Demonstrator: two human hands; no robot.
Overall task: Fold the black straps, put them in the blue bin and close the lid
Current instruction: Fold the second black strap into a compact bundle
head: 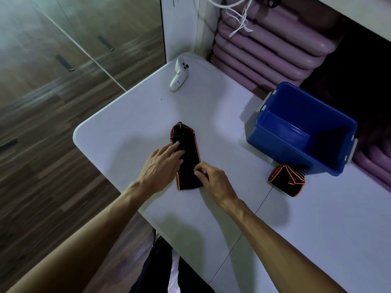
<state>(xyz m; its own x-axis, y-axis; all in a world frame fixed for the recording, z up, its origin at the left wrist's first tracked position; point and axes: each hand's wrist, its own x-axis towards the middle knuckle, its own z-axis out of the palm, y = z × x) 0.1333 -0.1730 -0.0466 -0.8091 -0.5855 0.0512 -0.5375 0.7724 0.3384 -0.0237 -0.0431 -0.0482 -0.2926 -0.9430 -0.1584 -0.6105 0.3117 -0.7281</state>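
Strap under the hands: black strap with orange edging, lying flat near the middle of the white table, already doubled over by the looks of it.
Strap direction: long axis runs away from the person and leans a bit left, so the far end points toward the far-left table corner and the squared-off near end faces the person.
Far end: bunched and slightly lifted, orange edge curling round it.
Left hand: left hand lies palm down on the strap's left side, fingers spread and pressing the middle flat.
Right hand: right hand is on the strap's right edge near the near end, fingertips pinching the orange border.
Second strap: second strap is folded into a chunky bundle, sitting on the table to the right, touching or just about touching the bin's near corner.
Bin: blue bin stands open on the right side of the table, well apart from the strap being worked on. Nothing showing in the part of the inside I can see. Can't spot its lid for sure.
Other stuff: white controller at the far end of the table, purple mats stacked behind it, wood floor on the left.
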